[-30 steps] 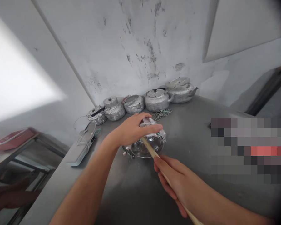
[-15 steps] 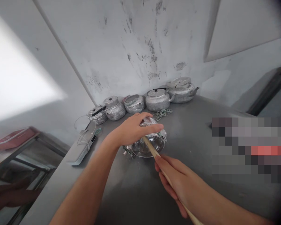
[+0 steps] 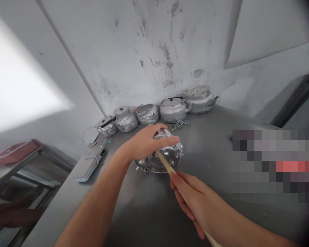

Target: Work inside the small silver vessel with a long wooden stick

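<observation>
A dented aluminium pot (image 3: 175, 160) lies on the grey table with its round opening turned toward me. My left hand (image 3: 146, 139) grips it from above, thumb along the near side and fingers over the far side; the palm hides much of it. In my right hand (image 3: 189, 192) is a wooden stick (image 3: 164, 163), fingers closed round it. The stick's far end goes in at the pot's opening, and its tip is hidden. A green-and-white cord (image 3: 142, 166) shows at the pot's left side.
Several dented aluminium kettles stand along the wall, one with a lid (image 3: 173, 109) near the middle. A patterned cord (image 3: 179, 126) lies before them. A power bank with a cable (image 3: 89, 164) is near the left edge. A pink tray (image 3: 18, 151) sits on a rack.
Almost nothing differs. The stick and my right hand have shifted very slightly to the left; my left hand stays on the pot.
</observation>
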Motion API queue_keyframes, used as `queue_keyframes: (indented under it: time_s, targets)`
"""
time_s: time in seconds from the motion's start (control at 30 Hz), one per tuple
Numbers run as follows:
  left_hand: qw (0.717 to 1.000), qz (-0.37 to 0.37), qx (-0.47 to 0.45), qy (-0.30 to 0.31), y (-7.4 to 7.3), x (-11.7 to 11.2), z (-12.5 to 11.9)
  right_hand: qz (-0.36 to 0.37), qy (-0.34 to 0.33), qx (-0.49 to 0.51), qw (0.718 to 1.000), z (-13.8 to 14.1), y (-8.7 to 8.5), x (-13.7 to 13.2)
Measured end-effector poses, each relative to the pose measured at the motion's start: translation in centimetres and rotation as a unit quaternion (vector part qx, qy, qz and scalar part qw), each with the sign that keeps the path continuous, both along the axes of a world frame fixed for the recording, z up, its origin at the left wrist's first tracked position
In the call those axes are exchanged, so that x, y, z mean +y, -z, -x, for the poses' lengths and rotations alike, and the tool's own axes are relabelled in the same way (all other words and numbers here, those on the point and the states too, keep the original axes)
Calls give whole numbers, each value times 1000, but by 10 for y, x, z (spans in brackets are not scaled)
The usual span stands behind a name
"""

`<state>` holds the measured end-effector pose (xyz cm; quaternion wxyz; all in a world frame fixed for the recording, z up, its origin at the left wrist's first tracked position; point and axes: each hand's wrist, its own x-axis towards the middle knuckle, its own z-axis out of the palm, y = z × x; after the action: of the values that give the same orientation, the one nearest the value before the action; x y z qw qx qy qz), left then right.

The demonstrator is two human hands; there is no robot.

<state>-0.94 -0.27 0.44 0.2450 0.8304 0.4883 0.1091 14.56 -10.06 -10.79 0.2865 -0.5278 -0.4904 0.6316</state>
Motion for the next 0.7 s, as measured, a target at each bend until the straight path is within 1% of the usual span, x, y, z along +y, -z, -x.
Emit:
queue_keyframes:
  time_s: [0.1,0.2,0.27,0.33,0.4,0.47,0.6,0.7]
  targets:
    - [1000,-1,-2,5,0,1,0,-7,2,7,1000,0,-1,0]
    - [1000,0,-3,2,0,1,0,9,-12,-17,1000,0,-4,0]
    - [1000,-2,-3,1,1,1,1,12,-7,-13,1000,-1,-6,-1]
    - [1000,-4,-1,1,1,1,1,-4,2,4,1000,-1,-7,-1]
    - [1000,-4,-1,-1,1,1,1,-9,-5,0,1000,-2,-6,0]
    - [1000,-4,-4,-3,2,1,1,0,-14,-10,1000,-1,-6,1]
    - [1000,-5,-4,4,2,1,0,3,-3,-7,1000,-1,-8,4]
    - [1000,-3,-6,1,2,1,0,7,-14,-13,1000,-1,-10,4]
